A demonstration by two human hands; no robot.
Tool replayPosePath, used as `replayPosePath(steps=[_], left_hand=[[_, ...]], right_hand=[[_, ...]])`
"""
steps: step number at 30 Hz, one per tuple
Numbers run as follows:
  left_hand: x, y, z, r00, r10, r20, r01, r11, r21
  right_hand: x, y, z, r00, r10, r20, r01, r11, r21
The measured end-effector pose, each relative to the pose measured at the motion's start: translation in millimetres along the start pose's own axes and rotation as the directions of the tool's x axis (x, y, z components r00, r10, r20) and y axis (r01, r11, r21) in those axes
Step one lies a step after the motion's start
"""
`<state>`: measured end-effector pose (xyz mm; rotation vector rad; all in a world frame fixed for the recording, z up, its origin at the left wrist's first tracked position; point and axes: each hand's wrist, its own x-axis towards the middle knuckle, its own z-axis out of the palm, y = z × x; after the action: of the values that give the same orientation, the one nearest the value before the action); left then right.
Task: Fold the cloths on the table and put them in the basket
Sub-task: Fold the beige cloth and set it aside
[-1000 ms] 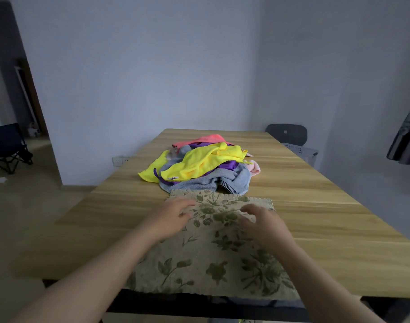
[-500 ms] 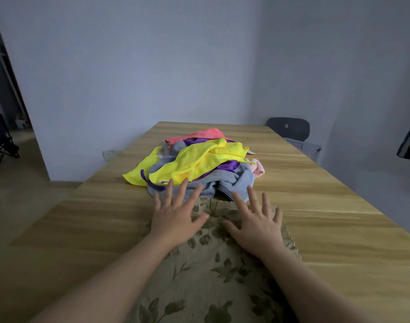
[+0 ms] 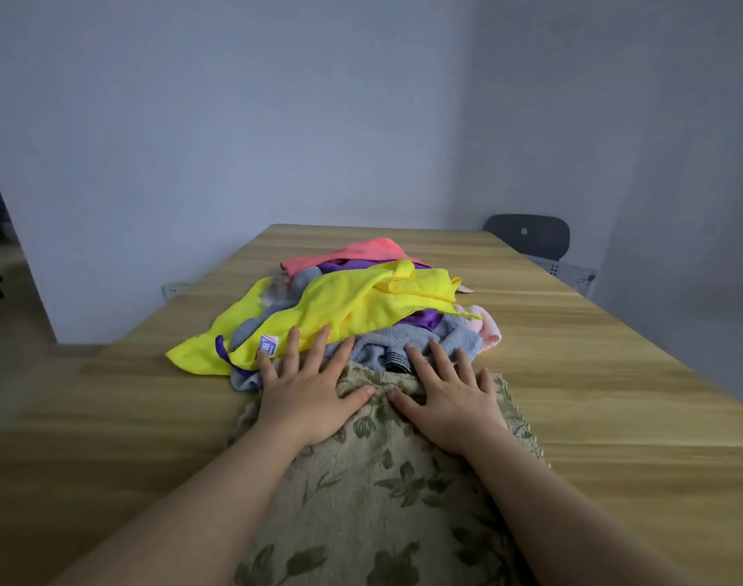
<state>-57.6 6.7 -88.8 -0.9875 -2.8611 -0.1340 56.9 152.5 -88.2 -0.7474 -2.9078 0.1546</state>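
A beige cloth with a green leaf print [image 3: 374,492] lies flat on the wooden table [image 3: 593,395] in front of me. My left hand [image 3: 308,391] and my right hand [image 3: 450,399] press flat on its far end, fingers spread and straight, side by side. Their fingertips reach the foot of a heap of cloths: a yellow cloth [image 3: 352,306] on top, a grey towel [image 3: 420,338], a purple cloth [image 3: 422,319], a coral-pink cloth [image 3: 352,251] at the back and a pale pink cloth [image 3: 486,332] on the right. No basket is in view.
A dark chair [image 3: 530,236] stands past the table's far right corner, with a grey perforated object [image 3: 566,270] beside it. Grey walls close the back and right. Open floor lies off the table's left edge.
My hands opened from curled to flat and slid forward along the leaf-print cloth to its far end, up against the heap. The view came closer to the table.
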Motion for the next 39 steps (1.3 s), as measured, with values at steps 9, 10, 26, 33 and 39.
replayPosePath(steps=[9, 10, 26, 33, 39], left_hand=[[68.6, -8.4, 8.8, 1.0, 0.017, -0.008, -0.017, 1.0, -0.024], [70.5, -8.6, 9.7, 0.999, 0.02, -0.047, -0.022, 0.999, -0.033], [-75.5, -25.5, -12.7, 0.931, 0.251, 0.267, -0.23, 0.967, -0.108], [-121.4, -18.3, -23.4, 0.975, 0.181, 0.133, -0.181, 0.983, -0.01], [-142.5, -27.0, -28.5, 0.986, 0.136, 0.096, -0.128, 0.988, -0.085]], right_hand=[[64.0, 5.9, 7.0, 0.999, 0.017, -0.046, -0.015, 0.999, 0.04], [64.8, 6.5, 6.9, 0.995, 0.016, -0.101, -0.011, 0.999, 0.051], [-82.9, 7.9, -12.9, 0.986, -0.009, 0.164, 0.008, 1.0, 0.007], [-129.1, 2.8, -18.7, 0.996, -0.007, 0.092, 0.003, 0.999, 0.045], [-155.3, 0.6, -29.7, 0.9, -0.122, -0.418, 0.157, 0.986, 0.051]])
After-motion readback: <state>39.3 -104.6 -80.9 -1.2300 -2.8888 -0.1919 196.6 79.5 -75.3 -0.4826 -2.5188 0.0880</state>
